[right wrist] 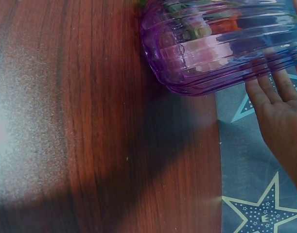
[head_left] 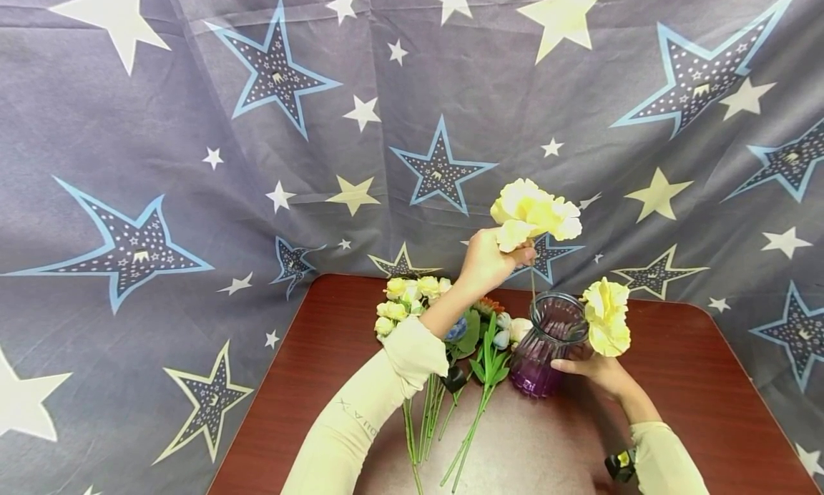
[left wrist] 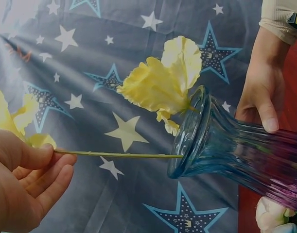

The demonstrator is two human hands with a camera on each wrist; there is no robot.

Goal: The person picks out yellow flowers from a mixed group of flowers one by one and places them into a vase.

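Note:
In the head view my left hand [head_left: 492,262] pinches a yellow flower [head_left: 531,212] by its stem, just under the bloom. The thin stem [left wrist: 119,155] runs down into the mouth of a ribbed glass vase [head_left: 541,373], bluish at the rim and purple at the base. My right hand [head_left: 599,373] holds the vase at its side, thumb in front; in the right wrist view its fingers [right wrist: 279,87] lie against the glass. Another yellow flower [head_left: 606,316] stands in the vase, its bloom leaning out over the right rim.
Left of the vase, several artificial flowers lie on the brown table [head_left: 290,409]: pale yellow roses [head_left: 399,309], a blue bloom [head_left: 455,329], an orange one [head_left: 487,305] and green leaves [head_left: 492,359]. A grey star-patterned cloth [head_left: 257,159] hangs behind the table.

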